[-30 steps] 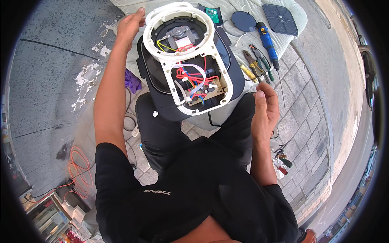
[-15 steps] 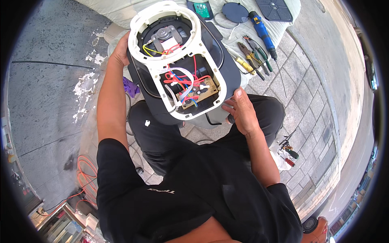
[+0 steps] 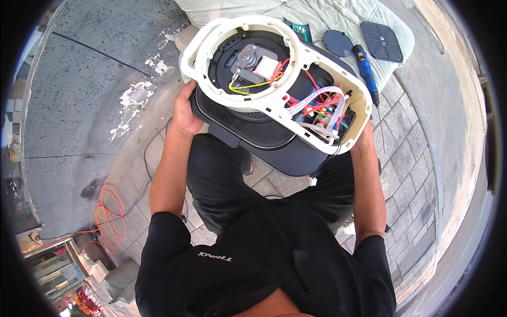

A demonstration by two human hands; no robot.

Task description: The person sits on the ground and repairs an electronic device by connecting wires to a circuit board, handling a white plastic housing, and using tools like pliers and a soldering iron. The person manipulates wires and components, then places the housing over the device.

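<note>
An opened electrical appliance with a dark body fills the space above my knees. Its white plastic frame (image 3: 274,108) has a ring at one end, where a small metal motor (image 3: 248,58) sits. The longer end holds red, blue and white wires (image 3: 319,108) over a partly hidden board. My left hand (image 3: 186,113) grips the appliance's left side, with some fingers out of sight beneath it. At the right end my right hand (image 3: 363,140) supports it; its fingers are mostly hidden behind the frame. A white connector (image 3: 312,181) dangles below the near edge.
Beyond the appliance lies a pale quilted cloth (image 3: 222,7). A green circuit board (image 3: 302,31), a round dark cover (image 3: 338,43), a dark slotted plate (image 3: 381,41) and a blue power screwdriver (image 3: 365,71) rest there. An orange cable (image 3: 109,211) is coiled at the left.
The appliance has turned, its wired end swinging right and towards my right forearm. My right hand has moved further right and partly behind it. The pliers are now hidden behind the appliance.
</note>
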